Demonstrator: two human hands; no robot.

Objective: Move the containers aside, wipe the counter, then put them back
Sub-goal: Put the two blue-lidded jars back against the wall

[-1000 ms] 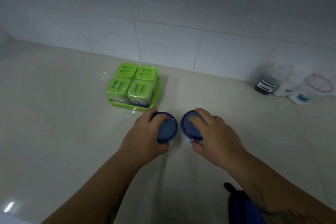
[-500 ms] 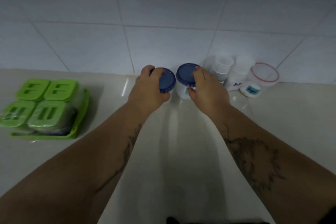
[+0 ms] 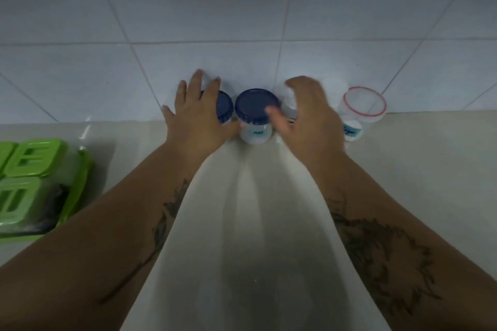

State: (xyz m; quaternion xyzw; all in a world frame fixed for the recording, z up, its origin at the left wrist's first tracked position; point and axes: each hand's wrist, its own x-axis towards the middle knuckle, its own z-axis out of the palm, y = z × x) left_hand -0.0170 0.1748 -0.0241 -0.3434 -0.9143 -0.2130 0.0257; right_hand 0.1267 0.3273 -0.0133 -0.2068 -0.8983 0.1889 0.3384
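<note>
Two blue-lidded jars sit side by side against the tiled wall (image 3: 242, 8) at twelve o'clock on the counter (image 3: 255, 223). The right jar (image 3: 255, 115) shows a small blue label – too blurred to read. The left hand (image 3: 197, 113) lies flat, fingers spread, over the left jar (image 3: 224, 106), gripping nothing. The right hand (image 3: 309, 115) hovers open and loosely curled – empty. At nine o'clock, green-lidded boxes (image 3: 29, 169) in a tray.

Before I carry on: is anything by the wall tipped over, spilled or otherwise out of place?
Nothing stands out. The two blue-lidded white jars stand upright against the tiled wall, beside the clear red-rimmed tub. The green four-lid container tray sits level at left. No spill shows on the pale counter.
</note>
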